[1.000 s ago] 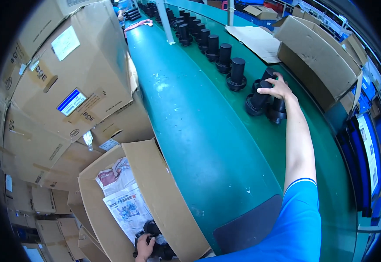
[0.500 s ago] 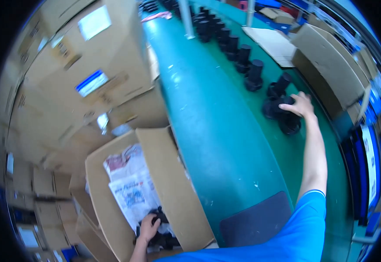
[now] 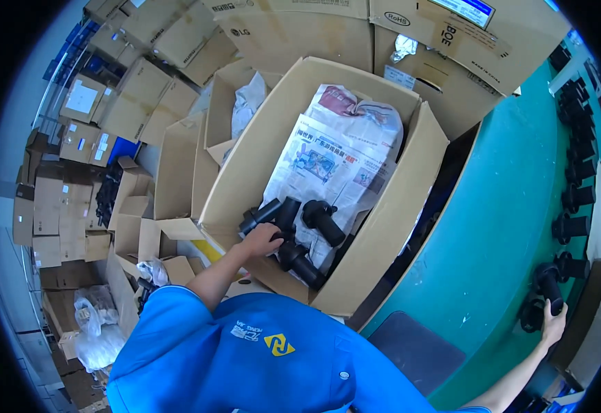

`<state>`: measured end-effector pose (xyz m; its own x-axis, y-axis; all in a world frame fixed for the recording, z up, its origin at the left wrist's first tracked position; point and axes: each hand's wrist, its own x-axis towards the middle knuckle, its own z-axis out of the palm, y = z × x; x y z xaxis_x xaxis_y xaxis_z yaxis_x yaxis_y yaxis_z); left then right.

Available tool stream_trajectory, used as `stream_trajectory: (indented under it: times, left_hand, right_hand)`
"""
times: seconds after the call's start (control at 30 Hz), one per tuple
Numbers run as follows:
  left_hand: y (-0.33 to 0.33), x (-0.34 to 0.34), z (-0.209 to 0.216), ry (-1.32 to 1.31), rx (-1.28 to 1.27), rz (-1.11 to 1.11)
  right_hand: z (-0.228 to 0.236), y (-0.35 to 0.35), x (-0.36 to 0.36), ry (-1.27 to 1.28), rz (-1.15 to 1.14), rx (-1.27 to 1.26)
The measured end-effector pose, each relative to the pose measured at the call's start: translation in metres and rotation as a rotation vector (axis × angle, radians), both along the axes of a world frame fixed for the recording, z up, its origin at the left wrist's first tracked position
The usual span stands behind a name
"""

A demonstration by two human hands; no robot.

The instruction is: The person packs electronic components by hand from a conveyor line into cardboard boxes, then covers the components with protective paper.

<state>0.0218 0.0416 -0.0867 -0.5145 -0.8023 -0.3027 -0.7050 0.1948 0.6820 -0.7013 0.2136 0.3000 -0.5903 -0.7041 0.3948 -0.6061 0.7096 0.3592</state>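
My left hand (image 3: pixel 262 240) is inside an open cardboard box (image 3: pixel 245 180), its fingers closed over a black flanged tube (image 3: pixel 285 238). Around it lie several similar black tubes, one (image 3: pixel 322 221) to the right on printed newspaper (image 3: pixel 314 162) and one (image 3: pixel 302 267) just below the fingers. Far to the right, my right hand (image 3: pixel 554 323) reaches over the green table (image 3: pixel 483 255). Its fingers grip the end of a black flanged tube (image 3: pixel 550 288) in a cluster of such tubes.
A row of black tubes (image 3: pixel 577 196) runs along the table's far right side. A dark mat (image 3: pixel 417 351) lies at its near end. Large cartons (image 3: pixel 300 34) stand behind the box. Smaller open boxes (image 3: pixel 176 168) and stacked cartons fill the left, with clear plastic bags (image 3: pixel 97 330) below.
My view has swung left and down, so the box now sits near the middle. My left hand remains in the box, and my right hand stays at the tube cluster on the table.
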Motion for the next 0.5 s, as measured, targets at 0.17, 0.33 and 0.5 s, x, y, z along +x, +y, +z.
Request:
stream_trajectory:
  times: [0.17,0.33,0.5]
  left_hand:
    - [-0.009,-0.006,-0.011,-0.113,0.049,0.031]
    - [-0.028,-0.039,-0.013,-0.197,0.139,0.212]
    - [-0.031,-0.069,0.014,-0.405,0.252,0.226]
  right_hand:
    - [0.021,-0.075,0.096,-0.153,0.024,-0.066]
    - [-0.004,-0.133,0.163,-0.778,0.585,-0.44]
    - [-0.076,-0.217,0.299,-1.26,0.739,-0.52]
